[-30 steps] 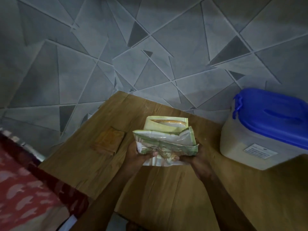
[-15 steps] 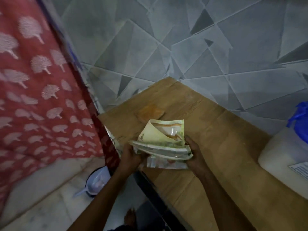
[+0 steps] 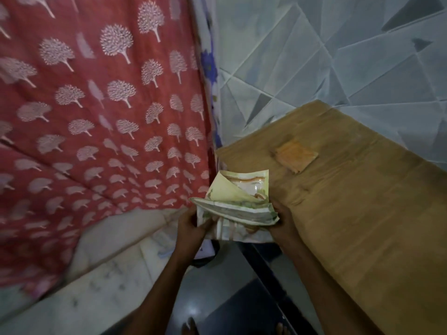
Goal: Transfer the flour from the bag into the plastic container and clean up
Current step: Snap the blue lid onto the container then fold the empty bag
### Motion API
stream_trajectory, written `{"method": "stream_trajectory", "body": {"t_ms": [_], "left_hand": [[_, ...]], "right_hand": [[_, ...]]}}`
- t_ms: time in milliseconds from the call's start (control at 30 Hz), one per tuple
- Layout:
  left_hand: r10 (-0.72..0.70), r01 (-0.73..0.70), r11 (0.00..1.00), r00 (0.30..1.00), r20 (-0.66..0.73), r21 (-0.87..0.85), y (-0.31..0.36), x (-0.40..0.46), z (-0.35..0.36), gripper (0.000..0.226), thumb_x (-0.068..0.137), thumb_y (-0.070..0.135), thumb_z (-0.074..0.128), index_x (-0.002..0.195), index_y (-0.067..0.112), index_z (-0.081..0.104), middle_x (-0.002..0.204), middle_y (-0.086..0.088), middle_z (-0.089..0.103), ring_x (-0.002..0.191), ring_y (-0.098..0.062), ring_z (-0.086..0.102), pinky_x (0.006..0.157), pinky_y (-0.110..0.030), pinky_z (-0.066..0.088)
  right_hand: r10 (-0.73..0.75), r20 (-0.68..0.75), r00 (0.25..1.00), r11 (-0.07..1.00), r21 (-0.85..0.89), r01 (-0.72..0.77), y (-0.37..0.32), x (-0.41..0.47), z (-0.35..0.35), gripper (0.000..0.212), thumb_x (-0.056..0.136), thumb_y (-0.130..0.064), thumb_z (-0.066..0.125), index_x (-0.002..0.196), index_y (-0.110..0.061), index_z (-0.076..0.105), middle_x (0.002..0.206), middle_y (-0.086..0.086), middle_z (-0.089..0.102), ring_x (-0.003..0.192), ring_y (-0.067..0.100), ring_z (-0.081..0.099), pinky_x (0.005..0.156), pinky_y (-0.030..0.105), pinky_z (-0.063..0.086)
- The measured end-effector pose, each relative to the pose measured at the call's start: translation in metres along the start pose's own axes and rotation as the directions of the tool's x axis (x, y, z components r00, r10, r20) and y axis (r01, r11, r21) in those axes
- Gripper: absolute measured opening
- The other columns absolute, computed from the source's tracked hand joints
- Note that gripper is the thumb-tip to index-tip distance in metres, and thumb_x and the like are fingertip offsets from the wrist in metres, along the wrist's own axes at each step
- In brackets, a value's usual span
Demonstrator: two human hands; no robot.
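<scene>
Your left hand (image 3: 191, 224) and right hand (image 3: 281, 223) grip the folded flour bag (image 3: 235, 204). It hangs past the table (image 3: 362, 213) edge, beside the red curtain (image 3: 96, 117).

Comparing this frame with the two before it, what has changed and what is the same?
The view swung left: the blue-lidded container is now out of frame and the red patterned cloth fills the left side. The folded flour bag has moved from over the table to its left edge, above the floor. Unchanged: left hand and right hand both still grip the bag, and the orange cloth lies on the table.
</scene>
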State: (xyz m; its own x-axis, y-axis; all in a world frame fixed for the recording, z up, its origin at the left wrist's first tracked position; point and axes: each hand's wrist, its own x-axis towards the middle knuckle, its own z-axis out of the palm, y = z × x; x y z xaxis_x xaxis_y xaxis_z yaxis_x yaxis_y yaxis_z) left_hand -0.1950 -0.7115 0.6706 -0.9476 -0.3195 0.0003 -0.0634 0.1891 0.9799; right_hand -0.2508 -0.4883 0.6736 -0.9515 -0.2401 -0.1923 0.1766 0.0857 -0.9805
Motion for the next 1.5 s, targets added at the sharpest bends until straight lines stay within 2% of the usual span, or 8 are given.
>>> {"method": "stream_trajectory", "body": {"t_ms": [100,300,567,700,1033,1133,1333,1500], "left_hand": [[-0.091,0.091,0.996,0.996,0.007,0.002,-0.040,0.015,-0.051,0.025,0.082,0.004,0.077,0.107,0.008,0.072,0.099,0.003,0.077,0.092,-0.009,0.072,0.078,-0.023,0.057],[-0.240,0.236,0.966,0.970,0.028,0.107,-0.138,0.058,-0.114,0.008,0.086,0.016,0.075,0.093,0.012,0.074,0.086,-0.001,0.076,0.080,-0.011,0.072,0.073,-0.028,0.058],[-0.425,0.404,0.868,0.905,0.009,0.289,-0.316,0.103,-0.138,0.007,0.084,0.016,0.076,0.091,0.016,0.074,0.087,0.002,0.076,0.081,-0.008,0.071,0.077,-0.019,0.055],[-0.510,0.443,0.780,0.859,0.037,0.443,-0.427,0.121,-0.133,0.023,0.078,0.014,0.078,0.094,0.027,0.069,0.094,0.005,0.073,0.092,-0.015,0.070,0.083,-0.023,0.050],[-0.582,0.225,0.378,0.812,0.042,0.898,-0.671,0.147,-0.118,0.074,0.078,0.024,0.072,0.144,0.020,0.038,0.143,-0.002,0.045,0.134,-0.025,0.040,0.103,-0.042,0.038],[-0.567,0.117,0.284,0.821,0.068,0.952,-0.720,0.144,-0.117,0.070,0.077,0.025,0.072,0.140,0.020,0.041,0.138,0.000,0.049,0.130,-0.024,0.044,0.102,-0.043,0.034],[-0.495,0.056,0.373,0.857,0.147,0.926,-0.753,0.148,-0.122,0.025,0.085,0.008,0.063,0.108,0.011,0.052,0.104,-0.010,0.058,0.095,-0.036,0.062,0.076,-0.044,0.052],[-0.513,0.019,0.386,0.835,0.197,0.922,-0.729,0.140,-0.148,0.041,0.073,-0.011,0.056,0.109,0.009,0.051,0.107,-0.013,0.058,0.093,-0.034,0.066,0.074,-0.046,0.054]], "right_hand": [[0.017,-0.091,0.996,0.995,0.098,-0.008,0.019,0.013,0.053,0.018,0.097,-0.004,0.059,0.112,-0.004,0.069,0.098,-0.002,0.077,0.093,0.012,0.071,0.076,0.024,0.057],[0.105,-0.216,0.971,0.994,-0.004,-0.109,0.086,0.045,0.130,0.018,0.086,0.013,0.066,0.102,0.004,0.070,0.086,-0.004,0.077,0.084,0.005,0.070,0.074,0.024,0.053],[0.234,-0.271,0.933,0.960,-0.085,-0.266,0.214,0.097,0.178,0.028,0.077,-0.010,0.071,0.100,-0.026,0.076,0.099,-0.001,0.076,0.099,0.024,0.070,0.081,0.043,0.059],[0.328,-0.316,0.890,0.918,-0.116,-0.379,0.306,0.135,0.187,0.033,0.084,0.014,0.067,0.104,-0.012,0.070,0.095,0.002,0.072,0.098,0.028,0.069,0.085,0.042,0.057],[0.221,-0.395,0.892,0.897,-0.277,-0.345,0.522,0.206,0.224,0.032,0.081,0.015,0.071,0.094,-0.014,0.067,0.084,0.000,0.066,0.084,0.026,0.065,0.076,0.037,0.052],[0.272,-0.418,0.867,0.907,-0.191,-0.376,0.560,0.212,0.229,0.034,0.080,0.017,0.070,0.090,-0.016,0.067,0.084,-0.003,0.068,0.076,0.005,0.066,0.075,0.028,0.052],[0.337,-0.481,0.809,0.913,-0.042,-0.406,0.583,0.206,0.231,0.038,0.082,0.017,0.065,0.103,-0.015,0.068,0.091,-0.002,0.070,0.087,0.018,0.066,0.079,0.035,0.056],[0.300,-0.523,0.798,0.916,-0.076,-0.393,0.553,0.197,0.230,0.038,0.085,0.021,0.059,0.116,-0.002,0.061,0.084,-0.009,0.059,0.069,-0.005,0.060,0.059,0.002,0.045]]}}
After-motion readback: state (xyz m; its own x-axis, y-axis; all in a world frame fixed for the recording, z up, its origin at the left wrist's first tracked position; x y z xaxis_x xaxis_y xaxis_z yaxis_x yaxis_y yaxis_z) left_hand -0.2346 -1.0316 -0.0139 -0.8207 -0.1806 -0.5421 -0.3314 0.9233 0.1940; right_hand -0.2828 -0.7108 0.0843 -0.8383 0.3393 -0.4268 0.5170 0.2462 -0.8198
